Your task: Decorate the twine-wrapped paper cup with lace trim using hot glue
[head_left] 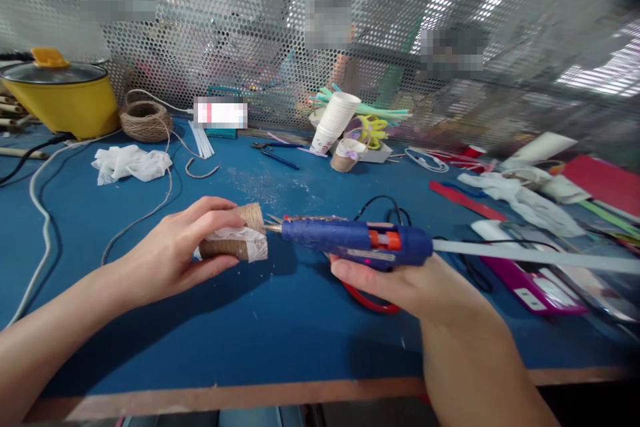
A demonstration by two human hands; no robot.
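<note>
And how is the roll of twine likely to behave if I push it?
The roll of twine would probably give slightly, being wound cord. Its rounded sides suggest it might roll. Its loose strand, trailing over the table, could drag along.

Over our table (310,347), the twine cylinder (251,217) is in our left hand (173,244), the glue gun (330,237) to its right in our right hand (400,288). Behind them — left to right — we have a pot (80,107), a twine ball (145,124), glue sticks (201,140), pliers (281,160) and a cup stack (335,122). A plastic wad (133,164) lies before the twine ball, 1 basket (344,159) just right of the cup stack. A mesh panel (240,40) stands behind.
</note>
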